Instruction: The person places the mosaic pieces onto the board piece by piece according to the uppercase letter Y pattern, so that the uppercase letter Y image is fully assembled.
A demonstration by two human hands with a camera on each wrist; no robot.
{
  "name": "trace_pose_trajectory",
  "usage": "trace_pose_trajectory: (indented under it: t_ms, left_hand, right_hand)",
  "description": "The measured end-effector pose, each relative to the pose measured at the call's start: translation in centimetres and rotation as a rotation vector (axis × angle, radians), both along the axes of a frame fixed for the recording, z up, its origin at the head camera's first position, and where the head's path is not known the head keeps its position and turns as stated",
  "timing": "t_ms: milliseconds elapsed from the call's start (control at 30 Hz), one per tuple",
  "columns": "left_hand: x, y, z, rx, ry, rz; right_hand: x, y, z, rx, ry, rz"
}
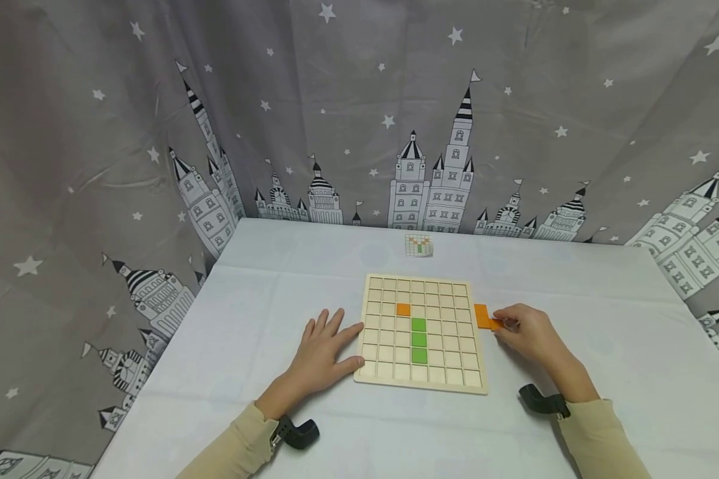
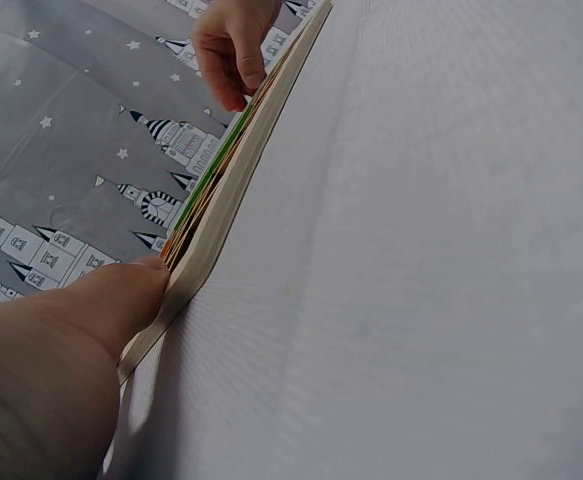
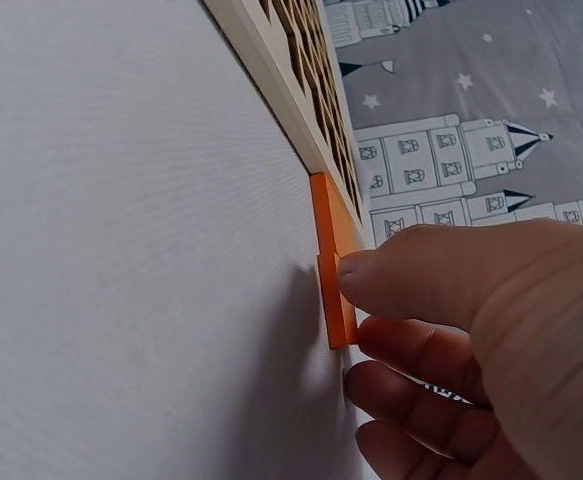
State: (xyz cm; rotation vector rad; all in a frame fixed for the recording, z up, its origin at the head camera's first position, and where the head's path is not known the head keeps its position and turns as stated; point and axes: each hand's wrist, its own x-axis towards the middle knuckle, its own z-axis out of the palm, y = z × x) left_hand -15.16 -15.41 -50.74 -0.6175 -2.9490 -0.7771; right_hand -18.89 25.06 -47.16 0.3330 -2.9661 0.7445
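A square wooden grid board (image 1: 389, 374) lies in front of me. One orange tile (image 1: 403, 310) sits in a cell left of its upper middle, and three green tiles (image 1: 419, 340) stand in a column below and to the right. My left hand (image 1: 320, 356) is spread flat, its thumb and index finger touching the board's left edge. At the right edge my right hand (image 1: 530, 332) pinches an orange tile (image 3: 336, 305) between thumb and index finger. Another orange piece (image 1: 482, 316) lies between that tile and the board, against the board's side in the right wrist view.
A small card (image 1: 419, 245) with a printed grid of coloured squares lies beyond the board. White cloth (image 1: 275, 299) covers the table. Behind and to the left hangs a grey curtain (image 1: 335, 80) printed with castles and stars.
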Motion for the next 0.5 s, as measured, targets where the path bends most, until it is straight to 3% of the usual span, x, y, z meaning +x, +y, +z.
trace_pose_trajectory:
  t_ms: [500]
  left_hand:
    - [0.04, -0.07, -0.17, 0.019, 0.024, -0.007]
  right_hand:
    - [0.01, -0.35, -0.49, 0.003, 0.032, 0.038]
